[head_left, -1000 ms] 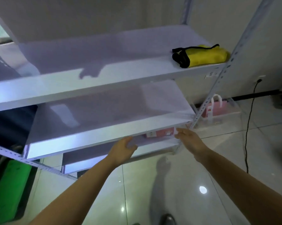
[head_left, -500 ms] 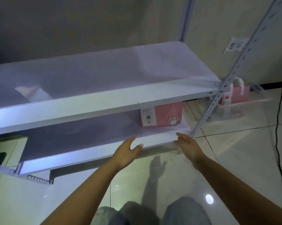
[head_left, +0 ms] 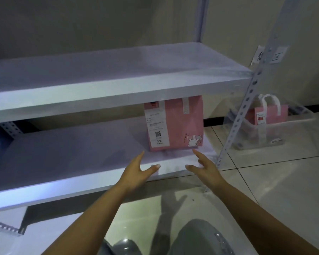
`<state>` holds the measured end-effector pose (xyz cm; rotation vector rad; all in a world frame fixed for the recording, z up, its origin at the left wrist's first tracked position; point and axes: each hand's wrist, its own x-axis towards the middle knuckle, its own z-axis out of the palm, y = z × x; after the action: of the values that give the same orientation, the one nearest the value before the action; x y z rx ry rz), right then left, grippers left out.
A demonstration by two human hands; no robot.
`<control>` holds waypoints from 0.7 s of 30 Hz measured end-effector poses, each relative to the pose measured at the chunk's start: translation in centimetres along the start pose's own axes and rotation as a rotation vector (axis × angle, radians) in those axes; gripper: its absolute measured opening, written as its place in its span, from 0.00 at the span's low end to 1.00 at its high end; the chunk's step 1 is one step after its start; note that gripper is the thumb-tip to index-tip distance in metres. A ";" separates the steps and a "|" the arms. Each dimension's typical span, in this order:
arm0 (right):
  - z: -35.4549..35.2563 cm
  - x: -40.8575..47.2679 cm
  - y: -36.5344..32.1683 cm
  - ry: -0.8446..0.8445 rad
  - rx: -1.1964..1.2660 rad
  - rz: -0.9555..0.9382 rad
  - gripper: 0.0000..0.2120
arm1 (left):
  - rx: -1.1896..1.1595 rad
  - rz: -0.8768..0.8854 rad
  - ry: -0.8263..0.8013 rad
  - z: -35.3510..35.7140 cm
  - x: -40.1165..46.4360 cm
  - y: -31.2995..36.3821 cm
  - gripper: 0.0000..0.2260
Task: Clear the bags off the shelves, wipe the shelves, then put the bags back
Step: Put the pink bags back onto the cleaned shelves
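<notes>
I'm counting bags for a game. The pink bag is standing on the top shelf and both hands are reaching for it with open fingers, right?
Not quite. The head view shows the pink bag on the lower shelf, under the upper shelf. The left hand and right hand do reach toward it, open.

A white metal rack has two shelves in view. The upper shelf (head_left: 103, 70) is flat and pale. Just below it is the lower shelf (head_left: 66, 159), and a pink bag (head_left: 180, 124) with a white label stands upright on it, near the right end. On the tiled floor (head_left: 276, 181), to the right of the pink bag, sits a clear plastic bin (head_left: 283, 133) with another pink bag (head_left: 269, 115) inside.
</notes>
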<state>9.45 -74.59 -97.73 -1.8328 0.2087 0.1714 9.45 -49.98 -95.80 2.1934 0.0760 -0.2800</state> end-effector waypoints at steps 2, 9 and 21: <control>-0.6 0.9 0.2 0.026 -0.035 -0.028 0.34 | 0.020 -0.001 0.011 0.3 1.1 0.3 0.44; -1.6 5.3 2.1 0.100 -0.233 -0.150 0.41 | -0.023 0.111 0.083 2.2 5.8 0.3 0.45; -2.6 12.4 4.5 0.096 -0.666 -0.264 0.51 | 0.263 0.190 0.144 4.6 11.1 -1.4 0.59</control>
<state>20.47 -78.93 -104.07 -2.5115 -0.0365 -0.0430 19.26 -53.37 -102.10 2.4591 -0.0947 -0.0245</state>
